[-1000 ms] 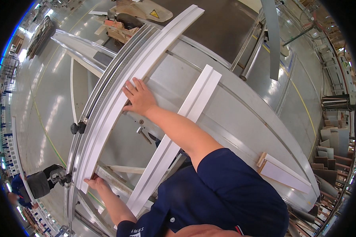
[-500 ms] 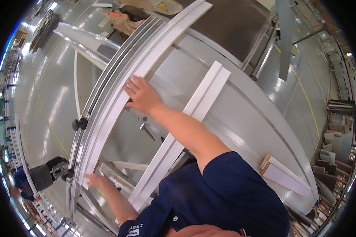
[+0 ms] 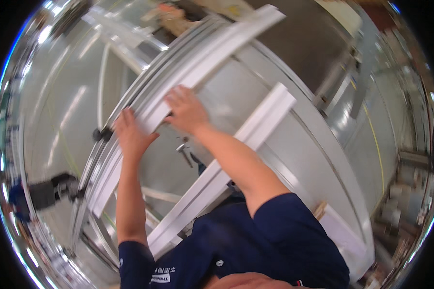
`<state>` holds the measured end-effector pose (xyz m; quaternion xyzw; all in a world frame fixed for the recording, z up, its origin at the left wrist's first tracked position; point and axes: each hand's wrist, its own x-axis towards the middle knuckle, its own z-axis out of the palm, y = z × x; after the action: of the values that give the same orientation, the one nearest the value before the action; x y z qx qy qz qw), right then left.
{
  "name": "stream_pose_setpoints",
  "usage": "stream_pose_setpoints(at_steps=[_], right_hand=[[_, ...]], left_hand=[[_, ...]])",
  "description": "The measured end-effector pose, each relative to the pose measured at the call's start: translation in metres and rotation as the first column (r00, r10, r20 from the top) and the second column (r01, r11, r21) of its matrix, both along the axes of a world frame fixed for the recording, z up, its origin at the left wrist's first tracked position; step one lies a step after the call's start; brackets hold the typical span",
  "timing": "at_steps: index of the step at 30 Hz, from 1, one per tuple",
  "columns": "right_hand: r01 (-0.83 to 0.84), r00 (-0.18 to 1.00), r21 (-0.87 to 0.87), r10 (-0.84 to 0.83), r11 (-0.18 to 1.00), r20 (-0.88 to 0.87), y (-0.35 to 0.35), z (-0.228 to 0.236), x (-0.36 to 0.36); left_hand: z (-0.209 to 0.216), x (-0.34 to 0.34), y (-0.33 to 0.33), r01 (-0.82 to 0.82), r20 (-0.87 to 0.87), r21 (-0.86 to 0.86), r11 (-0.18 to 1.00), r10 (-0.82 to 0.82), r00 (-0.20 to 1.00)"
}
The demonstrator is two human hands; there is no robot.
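Note:
A long white grooved board [image 3: 212, 60] lies slantwise along the metal rail of a machine table. My left hand [image 3: 131, 132] is flat over this board near its middle, fingers stretched toward the rail and thumb out to the side. Farther along the same board, my right hand [image 3: 185, 108] rests with its fingers spread over the top and its thumb near the inner edge. Neither hand wraps around the board. A second white grooved board [image 3: 265, 118] lies nearer my body, roughly parallel, passing under my right forearm.
The grey table [image 3: 318, 154] has a slot across it. A short white piece [image 3: 342, 226] sits at its right edge. Black knobs [image 3: 102, 135] stick out along the metal rail [image 3: 178, 43]. A person [image 3: 33, 197] is at the far left. Stacked offcuts [image 3: 402, 192] stand at the right.
My left hand has moved from the board's near end up to its middle, closer to my right hand. The board appears slid farther along the rail; the whole view has also shifted and blurred.

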<state>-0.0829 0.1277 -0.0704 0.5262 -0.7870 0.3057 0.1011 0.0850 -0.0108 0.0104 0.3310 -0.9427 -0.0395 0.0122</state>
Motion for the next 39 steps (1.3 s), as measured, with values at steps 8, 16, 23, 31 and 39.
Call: stream_pose_setpoints(at_steps=[8, 16, 23, 31, 39], right_hand=[[0.018, 0.988, 0.105, -0.001, 0.994, -0.156, 0.005, -0.004, 0.003], [-0.070, 0.955, 0.153, 0.110, 0.986, -0.274, 0.000, -0.015, -0.023], [-0.080, 0.932, 0.150, 0.127, 0.985, -0.339, -0.008, -0.010, -0.017], [-0.102, 0.921, 0.184, 0.163, 0.978, -0.354, -0.005, -0.003, 0.000], [-0.125, 0.974, -0.036, 0.116, 0.992, -0.193, -0.010, -0.013, -0.009]], left_hand=[[-0.020, 0.004, -0.015, 0.063, -0.131, -0.067, 0.996, -0.071, 0.989], [-0.022, 0.005, -0.010, -0.009, -0.148, -0.260, 0.966, -0.031, 0.988], [-0.056, -0.007, -0.017, -0.179, -0.321, -0.424, 0.888, 0.037, 0.946], [-0.081, -0.016, -0.028, -0.276, -0.502, -0.449, 0.850, 0.015, 0.864], [-0.078, -0.001, -0.025, 0.048, -0.385, -0.052, 0.998, -0.064, 0.921]])
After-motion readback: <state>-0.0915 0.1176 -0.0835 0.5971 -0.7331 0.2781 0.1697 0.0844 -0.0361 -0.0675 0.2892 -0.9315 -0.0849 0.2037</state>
